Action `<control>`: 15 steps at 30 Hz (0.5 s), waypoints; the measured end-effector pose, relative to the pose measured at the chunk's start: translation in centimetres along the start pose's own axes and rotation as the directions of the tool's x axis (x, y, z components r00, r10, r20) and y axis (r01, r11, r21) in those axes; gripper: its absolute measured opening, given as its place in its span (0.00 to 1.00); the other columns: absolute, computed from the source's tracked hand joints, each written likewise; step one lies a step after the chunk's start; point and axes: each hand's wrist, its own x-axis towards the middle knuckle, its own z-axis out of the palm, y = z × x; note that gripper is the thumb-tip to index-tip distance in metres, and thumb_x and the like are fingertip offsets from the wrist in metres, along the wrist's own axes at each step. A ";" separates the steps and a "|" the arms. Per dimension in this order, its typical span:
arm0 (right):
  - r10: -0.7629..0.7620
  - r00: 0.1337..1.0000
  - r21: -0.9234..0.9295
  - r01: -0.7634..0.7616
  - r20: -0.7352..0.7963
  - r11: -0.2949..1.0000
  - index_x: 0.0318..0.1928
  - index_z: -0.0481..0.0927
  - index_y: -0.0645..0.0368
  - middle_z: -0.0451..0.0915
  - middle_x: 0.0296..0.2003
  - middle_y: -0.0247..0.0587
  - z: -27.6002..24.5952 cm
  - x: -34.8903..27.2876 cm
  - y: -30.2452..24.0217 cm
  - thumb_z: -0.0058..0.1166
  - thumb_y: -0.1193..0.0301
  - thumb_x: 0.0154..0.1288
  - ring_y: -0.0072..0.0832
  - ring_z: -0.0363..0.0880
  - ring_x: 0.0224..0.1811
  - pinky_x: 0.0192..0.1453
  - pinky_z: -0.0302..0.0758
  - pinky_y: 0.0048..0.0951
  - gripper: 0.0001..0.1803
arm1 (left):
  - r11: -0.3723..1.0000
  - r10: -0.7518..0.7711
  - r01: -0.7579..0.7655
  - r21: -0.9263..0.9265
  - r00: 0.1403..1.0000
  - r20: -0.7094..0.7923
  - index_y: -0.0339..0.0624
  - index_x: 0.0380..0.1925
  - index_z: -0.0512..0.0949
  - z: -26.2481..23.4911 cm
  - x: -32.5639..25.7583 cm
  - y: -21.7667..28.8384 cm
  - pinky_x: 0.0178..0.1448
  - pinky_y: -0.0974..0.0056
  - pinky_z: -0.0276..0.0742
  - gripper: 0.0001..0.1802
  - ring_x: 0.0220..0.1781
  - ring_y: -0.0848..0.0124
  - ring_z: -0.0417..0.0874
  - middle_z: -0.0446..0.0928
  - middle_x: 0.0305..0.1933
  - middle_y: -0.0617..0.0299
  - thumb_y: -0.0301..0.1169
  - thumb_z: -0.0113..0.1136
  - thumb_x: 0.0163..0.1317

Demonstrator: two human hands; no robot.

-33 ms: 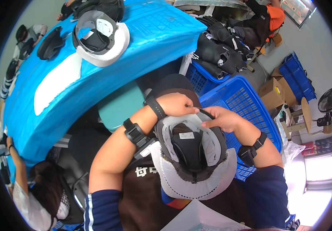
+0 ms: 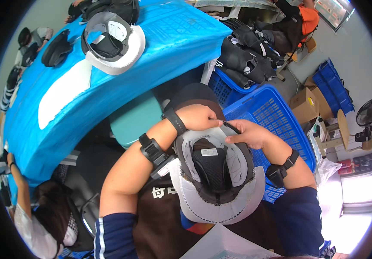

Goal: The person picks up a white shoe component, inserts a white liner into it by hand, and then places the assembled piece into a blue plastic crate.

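An unfinished shoe upper (image 2: 218, 212) is held in front of my chest, its opening facing up. It has a flared white stitched edge, pale lining and a dark mesh tongue (image 2: 209, 168) with a small white label. At its far end, my left hand (image 2: 198, 117) is closed, pinching the rim with thumb and fingertips. My right hand (image 2: 251, 133) grips the same rim just to the right, its thumb pressed over the inside of the lining. Between the two hands runs a black edge strip (image 2: 231, 126). The fingers behind the rim are hidden.
A similar upper (image 2: 136, 45) lies on the blue-covered table (image 2: 160, 56). Beyond my right hand stands a blue basket (image 2: 276, 110), with piled black uppers (image 2: 248, 60) behind. A teal stool (image 2: 136, 118) is at left. Cardboard boxes (image 2: 304, 105) and a fan (image 2: 368, 113) stand right. Other people work nearby.
The black edge strip between my hands shows slightly more and sits a little differently. Both hands keep their grip in nearly the same place.
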 end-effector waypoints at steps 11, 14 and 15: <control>-0.153 0.985 -0.456 0.100 -0.079 0.884 0.48 0.69 0.64 0.74 0.39 0.33 1.0 -0.4 -0.8 0.58 0.76 0.51 0.19 0.69 0.42 0.49 0.66 0.23 0.22 | 0.980 0.086 -0.037 0.196 0.965 -0.248 0.39 0.22 0.78 2.4 0.3 -1.0 0.34 0.55 0.70 0.21 0.27 0.53 0.75 0.75 0.22 0.49 0.46 0.48 0.57; -0.126 0.990 -0.424 0.086 -0.065 0.901 0.48 0.69 0.65 0.75 0.38 0.33 -0.1 -0.1 -0.3 0.55 0.75 0.54 0.18 0.70 0.40 0.46 0.68 0.22 0.20 | 0.991 0.087 -0.062 0.117 0.971 -0.222 0.37 0.24 0.78 2.1 -0.3 -0.8 0.35 0.57 0.71 0.21 0.28 0.53 0.76 0.75 0.23 0.49 0.46 0.48 0.57; -0.093 0.994 -0.339 0.068 -0.059 0.938 0.48 0.69 0.65 0.75 0.37 0.34 -0.5 0.1 0.0 0.54 0.75 0.56 0.18 0.70 0.39 0.44 0.69 0.21 0.19 | 0.995 0.063 -0.049 0.082 0.983 -0.173 0.36 0.27 0.78 1.9 -0.5 -0.6 0.35 0.58 0.71 0.20 0.29 0.53 0.76 0.76 0.25 0.48 0.44 0.49 0.57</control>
